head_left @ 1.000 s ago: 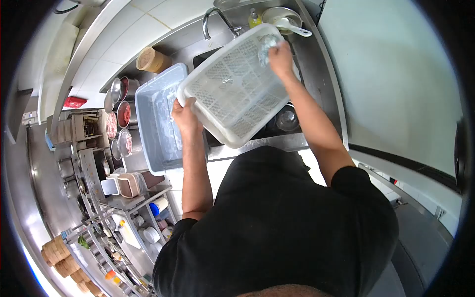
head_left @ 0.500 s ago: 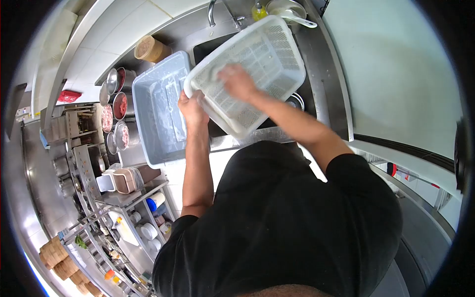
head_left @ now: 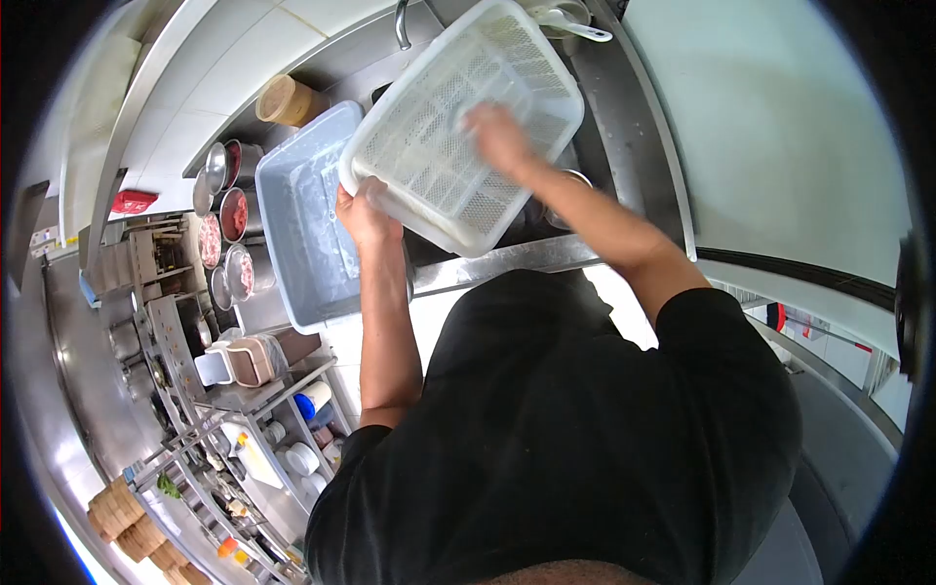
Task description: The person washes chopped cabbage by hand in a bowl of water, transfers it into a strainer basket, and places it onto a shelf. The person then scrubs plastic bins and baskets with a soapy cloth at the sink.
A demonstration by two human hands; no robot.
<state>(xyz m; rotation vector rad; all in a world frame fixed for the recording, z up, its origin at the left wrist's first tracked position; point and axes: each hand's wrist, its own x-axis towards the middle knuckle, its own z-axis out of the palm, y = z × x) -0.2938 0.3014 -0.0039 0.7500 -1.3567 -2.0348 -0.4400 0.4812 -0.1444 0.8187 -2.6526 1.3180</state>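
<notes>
A white perforated plastic basket (head_left: 425, 156) is held tilted above the sink, its inside facing me. My left hand (head_left: 370, 216) is closed round its near left rim. Inside the basket, my right hand (head_left: 502, 141) is blurred by motion, with its fingers curled toward the mesh. A pale greyish patch shows at those fingertips, too smeared to name. A grey-blue plastic tub (head_left: 310, 210), wet and streaked with white inside, stands just left of the basket. The basket hides much of the sink (head_left: 609, 161).
A faucet (head_left: 402, 27) rises behind the basket. A bowl with a white-handled utensil (head_left: 575, 24) sits at the back right. Left of the tub are a round brown container (head_left: 291, 100) and several metal pots (head_left: 234, 214) with meat. A shelf rack (head_left: 292, 419) stands lower left.
The basket has shifted up and slightly left with my left hand still on its rim. My right hand has moved right and up across the mesh, the pale patch moving with it.
</notes>
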